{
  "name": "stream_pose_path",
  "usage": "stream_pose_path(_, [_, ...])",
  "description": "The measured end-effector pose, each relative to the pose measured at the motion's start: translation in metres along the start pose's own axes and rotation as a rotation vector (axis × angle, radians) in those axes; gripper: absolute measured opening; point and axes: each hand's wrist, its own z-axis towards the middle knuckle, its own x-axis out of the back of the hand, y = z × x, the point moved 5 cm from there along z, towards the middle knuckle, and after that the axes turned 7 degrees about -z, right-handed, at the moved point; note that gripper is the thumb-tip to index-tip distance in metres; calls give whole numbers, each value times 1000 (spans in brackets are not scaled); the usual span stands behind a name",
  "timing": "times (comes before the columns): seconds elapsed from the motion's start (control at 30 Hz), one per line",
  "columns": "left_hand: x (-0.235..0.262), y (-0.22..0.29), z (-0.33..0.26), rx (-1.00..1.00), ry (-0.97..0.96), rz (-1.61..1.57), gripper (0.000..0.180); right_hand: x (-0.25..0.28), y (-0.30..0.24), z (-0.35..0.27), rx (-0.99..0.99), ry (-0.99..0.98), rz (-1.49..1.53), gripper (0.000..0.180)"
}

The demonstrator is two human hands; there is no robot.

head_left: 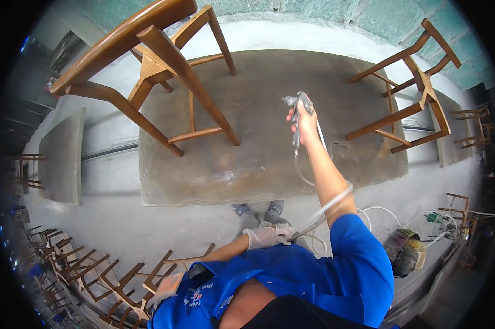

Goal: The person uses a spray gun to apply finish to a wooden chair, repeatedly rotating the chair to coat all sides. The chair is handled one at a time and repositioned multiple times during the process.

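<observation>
Spray gun (302, 102) is in my right hand (309, 123), one o'clock, above the surface (258, 178); chairs (153, 67) at ten and two leave open room. My left hand (269, 235) holds the hose (333, 203) beyond the six-o'clock edge.

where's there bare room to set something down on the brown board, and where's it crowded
The brown board's middle is bare between the left chair and right chair, beneath the right hand's spray gun; so is its near-left corner. Crowded: around both chairs' legs.
</observation>
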Motion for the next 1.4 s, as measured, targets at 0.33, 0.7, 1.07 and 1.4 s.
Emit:
stream_pose_path(0.33, [-15,37,-33,-205,377,-165,31,-31,33,129,-77,127,287,22])
stream_pose_path(0.7, [72,63,-88,-437,887,173,19,-22,-63,76,217,-470,838,25])
stream_pose_path(1.07, [-12,92,-72,-389,1268,542,15,-39,24,146,-10,-89,427,19])
stream_pose_path(1.4, [-79,64,-28,-133,1348,-160,15,-38,106,198,-176,141,174,27])
